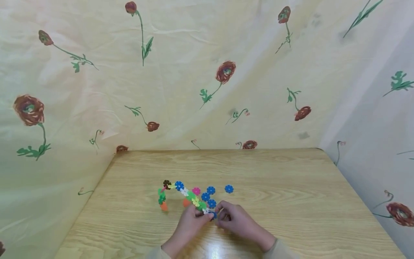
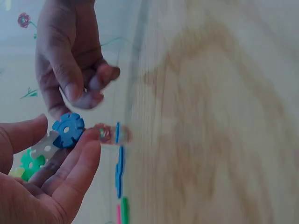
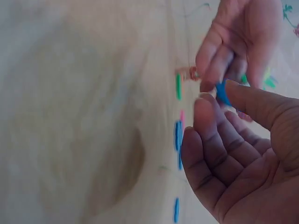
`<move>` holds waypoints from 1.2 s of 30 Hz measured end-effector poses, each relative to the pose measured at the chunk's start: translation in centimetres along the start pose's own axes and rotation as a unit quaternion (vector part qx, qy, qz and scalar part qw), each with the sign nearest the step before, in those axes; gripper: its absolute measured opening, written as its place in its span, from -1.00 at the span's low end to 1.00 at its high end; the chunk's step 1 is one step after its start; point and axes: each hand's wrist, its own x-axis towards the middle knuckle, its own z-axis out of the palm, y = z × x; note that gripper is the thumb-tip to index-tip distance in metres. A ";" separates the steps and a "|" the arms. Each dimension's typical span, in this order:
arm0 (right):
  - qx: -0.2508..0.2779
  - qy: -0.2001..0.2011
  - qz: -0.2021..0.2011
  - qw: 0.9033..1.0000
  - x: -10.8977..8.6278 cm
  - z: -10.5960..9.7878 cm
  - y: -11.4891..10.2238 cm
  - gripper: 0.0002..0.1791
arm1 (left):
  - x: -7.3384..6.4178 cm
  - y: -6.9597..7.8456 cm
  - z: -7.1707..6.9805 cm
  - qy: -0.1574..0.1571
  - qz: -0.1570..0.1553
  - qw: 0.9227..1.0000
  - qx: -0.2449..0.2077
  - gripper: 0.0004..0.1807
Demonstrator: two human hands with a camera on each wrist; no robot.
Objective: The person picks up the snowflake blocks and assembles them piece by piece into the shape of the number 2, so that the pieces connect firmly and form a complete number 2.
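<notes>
Interlocking notched plastic discs form a curved chain [image 1: 195, 201] of green, yellow, white, blue and dark pieces. My left hand [image 1: 190, 223] pinches its near end, around the white disc and the blue end disc [image 2: 68, 130]. The chain's far part bends left over the table. My right hand [image 1: 238, 220] is just right of the end disc, fingers loosely bent. In the left wrist view its thumb stands apart from that disc, while a finger reaches the disc's upper edge; whether they touch is unclear. In the right wrist view the thumb partly covers the blue disc [image 3: 222, 93].
Beyond my hands several loose blue discs [image 1: 211, 190] lie on the wooden table [image 1: 275, 172], one blue disc [image 1: 229, 189] farther right. A pink disc [image 1: 196, 191] lies beside the chain. Orange pieces [image 1: 164, 206] are at the left. Flowered cloth [image 1: 181, 72] hangs behind the table.
</notes>
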 end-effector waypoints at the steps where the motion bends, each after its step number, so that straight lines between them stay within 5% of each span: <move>1: -0.017 0.009 -0.001 1.000 0.2 -0.3 0.1 -0.83 | 0.0 0.0 -0.2 0.001 0.002 1.000 0.010 -0.69; 8: -0.143 0.130 0.049 0.980 2.0 -2.5 1.0 -0.87 | 0.3 0.0 -1.2 0.004 -0.003 0.999 0.039 -0.76; 11: -0.188 0.151 0.072 0.968 2.7 -3.2 1.2 -0.79 | 0.4 0.0 -1.4 0.002 0.000 0.999 0.039 -0.79; 20: -0.283 0.068 0.120 0.949 3.3 -4.1 1.4 -0.48 | 0.1 0.3 -1.9 0.003 0.000 0.998 0.062 -0.75; 28: -0.345 0.070 0.125 0.928 3.3 -3.8 2.0 -0.67 | 0.1 0.6 -1.9 -0.010 0.013 0.997 0.080 -0.72; 31: -0.343 0.083 0.127 0.927 3.3 -3.7 2.3 -0.76 | 0.0 0.8 -1.9 -0.013 0.013 0.997 0.078 -0.72; 36: -0.306 0.086 0.125 0.940 2.7 -3.6 2.1 -0.70 | 0.1 1.0 -1.9 -0.014 0.014 0.997 0.076 -0.76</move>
